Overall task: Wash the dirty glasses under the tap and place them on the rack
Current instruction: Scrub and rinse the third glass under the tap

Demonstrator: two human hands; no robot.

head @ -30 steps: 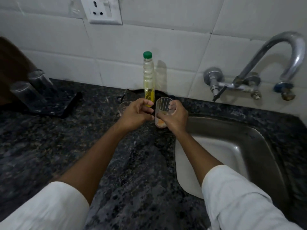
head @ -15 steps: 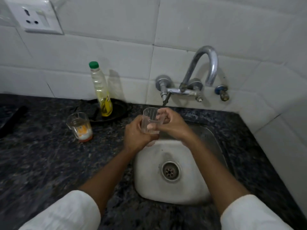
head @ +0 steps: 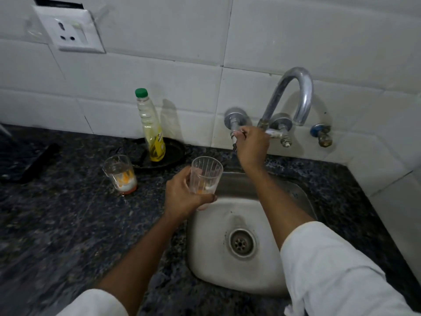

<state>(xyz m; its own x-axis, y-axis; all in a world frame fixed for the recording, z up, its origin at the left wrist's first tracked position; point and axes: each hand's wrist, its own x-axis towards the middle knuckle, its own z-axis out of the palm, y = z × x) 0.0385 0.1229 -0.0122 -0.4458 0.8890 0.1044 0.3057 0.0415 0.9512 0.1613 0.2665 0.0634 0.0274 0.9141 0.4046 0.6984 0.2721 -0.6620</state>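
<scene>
**One hand holds a dirty glass, the other is at the tap**

The left hand [head: 185,197] holds a clear ribbed drinking glass [head: 206,175] upright over the left edge of the shiny steel sink [head: 293,197]. The fingers are wrapped tight around the bottom part of the glass. A bit of orange and white mess sits at the bottom inside it.

The right hand [head: 251,148] is up at the wall, on the small metal tap handle [head: 234,130] to the left of the curved silver tap [head: 293,96]. The fingers are curled together around the handle. No water shows under the spout.

A second clear glass with orange and white mess in it [head: 120,175] stands on the dark speckled stone counter [head: 68,224], to the left of the held glass and apart from it. Behind it, a tall clear plastic bottle with yellow liquid and a green cap [head: 151,126] stands on a flat black pan [head: 173,153] near the white tiled wall [head: 159,76]. A white wall socket [head: 68,30] is high up on the left.

The sink has a round metal drain [head: 242,242] in the middle. Both arms have white sleeves [head: 330,274] pushed up.
</scene>
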